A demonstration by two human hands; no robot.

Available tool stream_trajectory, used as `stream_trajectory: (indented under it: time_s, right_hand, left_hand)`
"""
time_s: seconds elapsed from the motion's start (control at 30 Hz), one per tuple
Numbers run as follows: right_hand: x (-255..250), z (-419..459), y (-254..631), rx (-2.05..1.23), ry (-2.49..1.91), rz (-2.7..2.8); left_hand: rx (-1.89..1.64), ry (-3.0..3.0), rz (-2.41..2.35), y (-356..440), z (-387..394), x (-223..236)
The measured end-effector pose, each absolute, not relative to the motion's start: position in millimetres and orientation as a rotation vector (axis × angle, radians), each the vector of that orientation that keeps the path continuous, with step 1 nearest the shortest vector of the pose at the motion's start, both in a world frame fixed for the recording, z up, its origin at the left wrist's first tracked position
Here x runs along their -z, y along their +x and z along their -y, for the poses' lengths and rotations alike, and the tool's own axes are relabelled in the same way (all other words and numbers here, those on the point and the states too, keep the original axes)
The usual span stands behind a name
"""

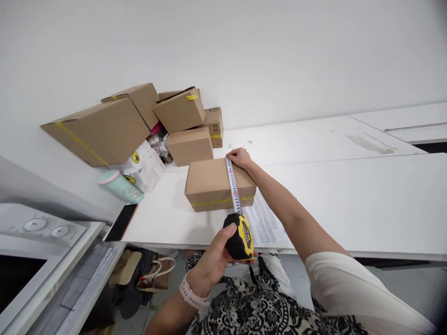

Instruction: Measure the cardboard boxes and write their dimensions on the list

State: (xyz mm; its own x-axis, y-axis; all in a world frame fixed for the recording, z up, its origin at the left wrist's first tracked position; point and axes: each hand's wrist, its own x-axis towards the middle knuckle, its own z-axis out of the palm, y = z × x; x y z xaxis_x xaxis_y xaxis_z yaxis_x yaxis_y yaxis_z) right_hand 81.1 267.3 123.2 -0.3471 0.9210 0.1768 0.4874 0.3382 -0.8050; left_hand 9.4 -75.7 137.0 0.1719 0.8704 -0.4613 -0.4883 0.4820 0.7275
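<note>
A closed brown cardboard box (207,179) with a yellow tape strip along its near side sits on the white table. My left hand (218,253) is wrapped round a black and yellow tape measure (240,235), held in front of the box's near side. Its white blade (233,181) runs out across the box top to the far edge. There my right hand (240,158) pinches the blade's end against the box. A printed sheet of paper (263,221) lies partly under the box, at its right.
Several more cardboard boxes (190,146) are stacked at the back left, by a white box with avocado pictures (148,167). A mint tumbler (120,186) lies near the left edge. A white appliance (45,232) stands at far left; bags (157,274) are below.
</note>
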Motion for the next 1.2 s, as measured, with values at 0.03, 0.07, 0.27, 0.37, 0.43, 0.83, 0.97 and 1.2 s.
stream_trajectory:
  time_s: [0.03,0.07,0.27,0.37,0.43,0.83,0.97,1.2]
  right_hand:
    - [-123.6,-266.6,81.7,-0.876,-1.231,1.962]
    - [-123.8,-266.0,82.0,-0.880,-1.231,1.957]
    - [-123.4,-265.5,77.9,-0.908,-1.211,1.932]
    - [-127.1,-264.9,81.5,-0.967,-1.084,1.781]
    - [-128.4,-261.4,93.6,-1.017,-0.984,1.568]
    - [-44.6,-129.9,190.5,-1.382,-1.128,1.373]
    - [-73.6,-106.0,188.5,-1.336,-0.974,1.605]
    - [-120.3,-120.2,198.9,-0.766,-1.143,1.744]
  left_hand:
    - [-1.016,0.473,-0.983,9.5,76.0,-136.5]
    - [-1.016,0.476,-0.980,9.7,76.1,-135.9]
    - [-1.012,0.483,-0.969,12.9,74.8,-134.4]
    - [-1.028,0.529,-0.978,11.0,78.7,-134.1]
    - [-1.106,0.591,-0.984,3.6,84.6,-132.3]
    - [-1.536,0.704,-1.289,-121.1,48.0,-82.9]
    - [-1.485,0.704,-1.228,-140.1,36.7,-99.8]
    - [-1.520,0.835,-1.135,-139.7,29.0,-155.3]
